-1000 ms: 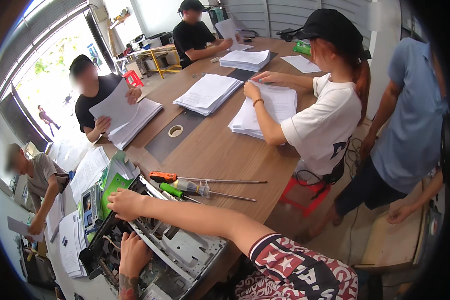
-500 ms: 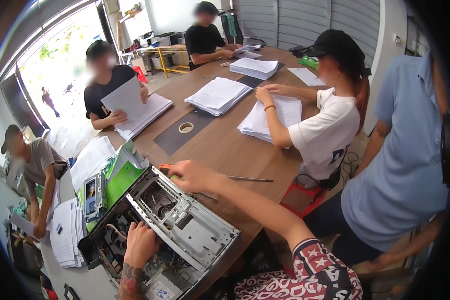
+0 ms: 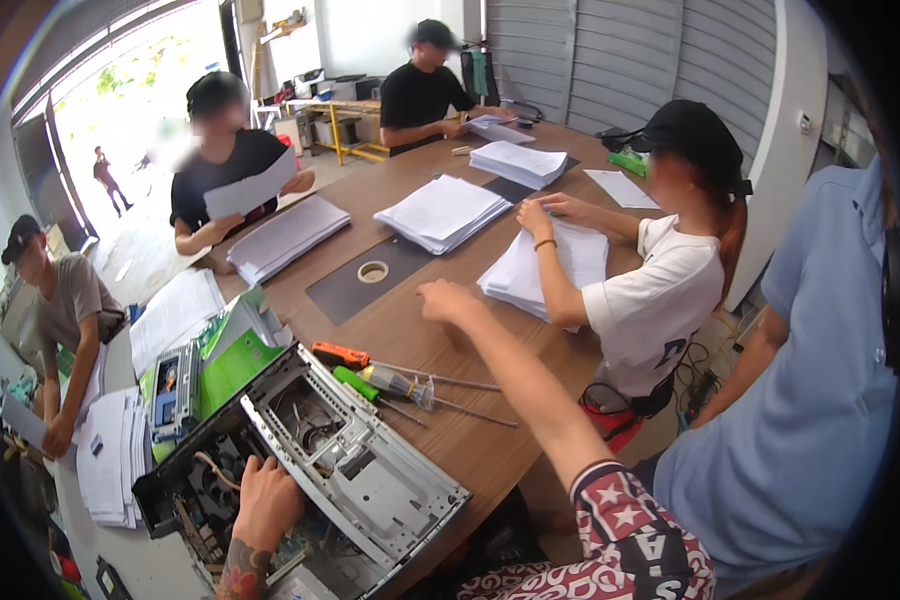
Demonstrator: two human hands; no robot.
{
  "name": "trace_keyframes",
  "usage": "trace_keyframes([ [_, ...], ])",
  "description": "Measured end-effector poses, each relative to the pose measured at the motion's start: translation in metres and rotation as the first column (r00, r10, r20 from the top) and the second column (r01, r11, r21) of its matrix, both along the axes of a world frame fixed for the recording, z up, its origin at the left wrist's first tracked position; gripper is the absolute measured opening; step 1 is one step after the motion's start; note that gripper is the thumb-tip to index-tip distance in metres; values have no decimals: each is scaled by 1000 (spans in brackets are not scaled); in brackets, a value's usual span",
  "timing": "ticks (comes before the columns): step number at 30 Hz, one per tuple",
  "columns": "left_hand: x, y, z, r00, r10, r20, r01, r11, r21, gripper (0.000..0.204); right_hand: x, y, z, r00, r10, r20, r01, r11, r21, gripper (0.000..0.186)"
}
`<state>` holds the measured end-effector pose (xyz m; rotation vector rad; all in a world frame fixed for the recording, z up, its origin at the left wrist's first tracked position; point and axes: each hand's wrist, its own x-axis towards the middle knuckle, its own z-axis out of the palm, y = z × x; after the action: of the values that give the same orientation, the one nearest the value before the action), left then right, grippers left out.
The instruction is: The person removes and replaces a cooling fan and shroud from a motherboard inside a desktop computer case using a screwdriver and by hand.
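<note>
An opened desktop computer case (image 3: pixel 390 490) lies tilted at the table's near edge, its metal frame and inner parts exposed. My left hand (image 3: pixel 268 497) reaches into it, fingers bent around the inner edge of the metal frame; the fingertips are hidden. Over the wooden table, beyond the case, my right hand (image 3: pixel 448 303) is stretched forward with its fingers apart and nothing visible in them. Between the case and my right arm lie an orange-handled screwdriver (image 3: pixel 342 355), a green-handled screwdriver (image 3: pixel 355 383) and a screwdriver with a clear, yellowish handle (image 3: pixel 388 381).
A tape roll (image 3: pixel 373 272) sits on the table's dark strip, near a paper stack (image 3: pixel 442 213). Left of the case are a green box (image 3: pixel 235 360), a small drive unit (image 3: pixel 173 385) and more papers (image 3: pixel 115 455). Several people handle papers around the table; a person in blue (image 3: pixel 800 400) stands close at right.
My right hand has left the orange screwdriver's handle and moved forward and right over the table. The screwdrivers now show fully. My left hand stays at the case.
</note>
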<state>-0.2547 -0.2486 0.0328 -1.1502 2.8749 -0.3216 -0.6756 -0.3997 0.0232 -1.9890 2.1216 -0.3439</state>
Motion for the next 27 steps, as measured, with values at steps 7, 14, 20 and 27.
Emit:
trace_keyframes([
  [7, 7, 9, 15, 997, 23, -80, -13, 993, 117, 19, 95, -1, 64, 978, 176, -113, -185, 980, -79, 28],
  [14, -7, 18, 22, 993, -44, -109, 57, 991, 118, 21, 244, 45, 52, 709, 703, -61, -639, 602, -479, 20],
  [20, 0, 2, 11, 998, -22, -52, 28, 993, 115, 17, 288, 34, 5, 694, 715, -86, -670, 598, -440, 30],
  [27, 3, 3, 8, 997, -34, -69, 42, 993, 114, 17, 269, 24, -3, 704, 685, 185, -582, 707, -402, 51],
])
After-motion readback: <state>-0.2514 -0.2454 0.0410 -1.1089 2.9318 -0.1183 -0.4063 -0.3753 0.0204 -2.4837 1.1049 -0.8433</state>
